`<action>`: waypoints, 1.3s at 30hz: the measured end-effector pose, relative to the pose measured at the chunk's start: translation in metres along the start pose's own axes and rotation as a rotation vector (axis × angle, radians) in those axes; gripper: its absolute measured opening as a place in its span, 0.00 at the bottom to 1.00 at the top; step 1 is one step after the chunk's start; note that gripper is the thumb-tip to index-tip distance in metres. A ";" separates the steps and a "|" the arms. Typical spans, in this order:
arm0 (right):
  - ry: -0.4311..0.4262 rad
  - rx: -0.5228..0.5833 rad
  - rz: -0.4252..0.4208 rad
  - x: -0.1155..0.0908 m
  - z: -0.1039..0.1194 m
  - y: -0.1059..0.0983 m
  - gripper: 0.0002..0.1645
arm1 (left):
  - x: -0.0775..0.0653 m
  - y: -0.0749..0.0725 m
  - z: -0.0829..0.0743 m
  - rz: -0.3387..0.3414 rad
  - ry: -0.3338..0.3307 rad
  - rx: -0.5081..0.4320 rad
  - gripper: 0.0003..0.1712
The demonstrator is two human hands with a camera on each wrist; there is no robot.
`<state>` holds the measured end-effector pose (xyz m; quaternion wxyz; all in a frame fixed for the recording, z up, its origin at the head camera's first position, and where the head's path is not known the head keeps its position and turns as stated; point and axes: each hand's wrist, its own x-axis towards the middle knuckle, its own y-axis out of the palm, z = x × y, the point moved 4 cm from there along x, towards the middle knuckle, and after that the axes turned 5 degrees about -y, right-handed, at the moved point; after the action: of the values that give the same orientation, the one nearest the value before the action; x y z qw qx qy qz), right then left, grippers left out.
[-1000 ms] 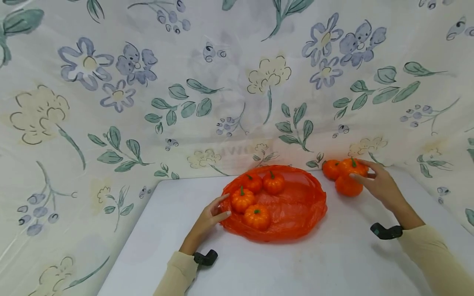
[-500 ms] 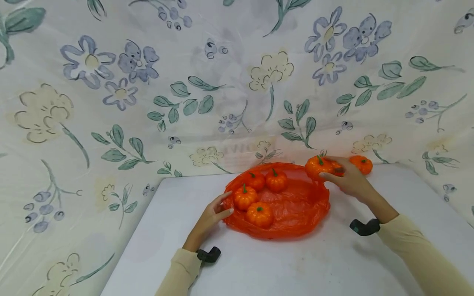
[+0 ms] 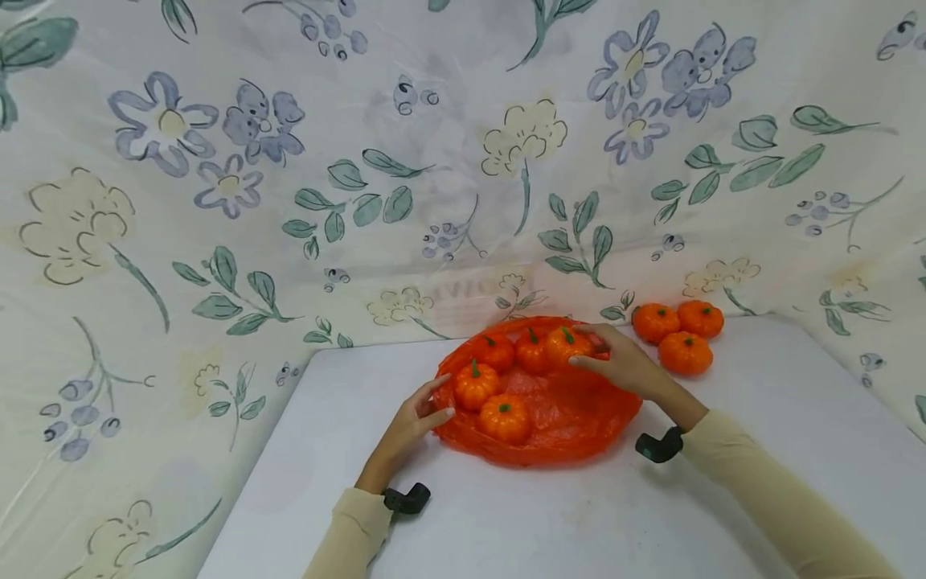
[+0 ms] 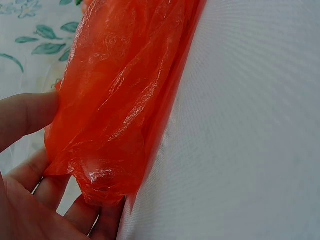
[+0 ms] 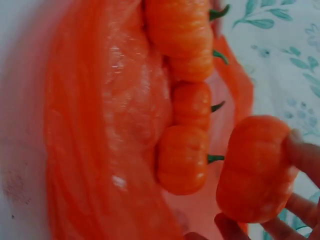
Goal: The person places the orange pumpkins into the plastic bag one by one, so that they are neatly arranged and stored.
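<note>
A red plastic bag (image 3: 557, 418) lies spread open on the white table, with several small orange pumpkins inside, among them one pumpkin (image 3: 505, 418) at the front left. My left hand (image 3: 414, 426) holds the bag's left edge; in the left wrist view, thumb and fingers lie about the crumpled plastic (image 4: 115, 100). Over the back of the bag, my right hand (image 3: 622, 366) grips another pumpkin (image 3: 566, 346) with a green stem. The right wrist view has this held pumpkin (image 5: 257, 170) between thumb and fingers, beside the others in the bag.
Three more pumpkins sit together at the table's back right, the front one (image 3: 686, 354) nearest to me. A flowered sheet (image 3: 463, 201) hangs behind the table (image 3: 579, 523) and down its left side.
My right hand has taken a pumpkin from the group at the back right and carried it left over the bag. My left hand stays at the bag's edge.
</note>
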<state>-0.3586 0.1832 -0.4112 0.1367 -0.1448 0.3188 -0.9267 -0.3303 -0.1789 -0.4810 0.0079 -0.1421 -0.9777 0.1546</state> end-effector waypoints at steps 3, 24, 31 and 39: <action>0.029 -0.012 -0.003 0.002 -0.009 0.008 0.44 | -0.001 0.001 0.001 -0.005 0.002 0.012 0.36; 0.156 -0.217 -0.099 0.008 -0.023 0.030 0.39 | 0.001 0.002 -0.002 -0.002 -0.019 0.006 0.36; 0.141 -0.241 -0.112 0.011 -0.023 0.030 0.38 | 0.002 0.000 -0.004 -0.005 -0.011 0.006 0.36; 0.200 -0.267 -0.081 0.012 -0.026 0.032 0.39 | 0.002 0.001 -0.001 0.006 -0.020 -0.009 0.36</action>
<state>-0.3732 0.1689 -0.4488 0.0463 -0.0815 0.4448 -0.8907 -0.3320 -0.1773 -0.4799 -0.0029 -0.1434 -0.9780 0.1517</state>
